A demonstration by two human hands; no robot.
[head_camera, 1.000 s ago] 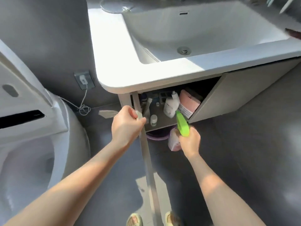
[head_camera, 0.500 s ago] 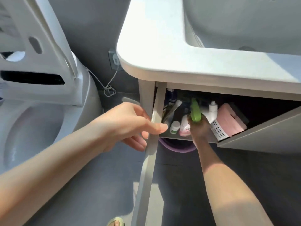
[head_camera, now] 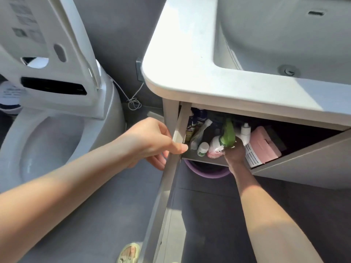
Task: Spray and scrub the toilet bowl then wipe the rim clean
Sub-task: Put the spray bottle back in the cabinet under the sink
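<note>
1. The step in hand looks like handling the cleaner at its storage place: the right hand (head_camera: 234,151) is inside the open cabinet under the sink, wrapped around a spray bottle (head_camera: 218,147) with a green trigger head and a pale pink-labelled body. From this one view I cannot tell whether the bottle is coming out or being set down.

2. The right hand's fingers are curled closed around the bottle's neck just below the green head. The bottle stands on the cabinet shelf (head_camera: 191,156) near its front edge, between a small white jar (head_camera: 202,149) and a white bottle (head_camera: 245,133), with a pink box (head_camera: 264,147) just beyond.

3. The left hand (head_camera: 152,143) holds the edge of the cabinet door (head_camera: 171,168), keeping it swung open. Its thumb and fingers pinch the panel's edge, closed narrowly on it and carrying nothing else.

4. The toilet bowl (head_camera: 47,149) sits to the left with seat and lid raised, its rim exposed; neither hand is near it. No brush or wiping cloth can be made out.

5. If the bottle is being fetched, the next move calls for lifting it straight out past the neighbouring bottles without knocking them, releasing the door, then turning left to aim the nozzle into the bowl.
</note>
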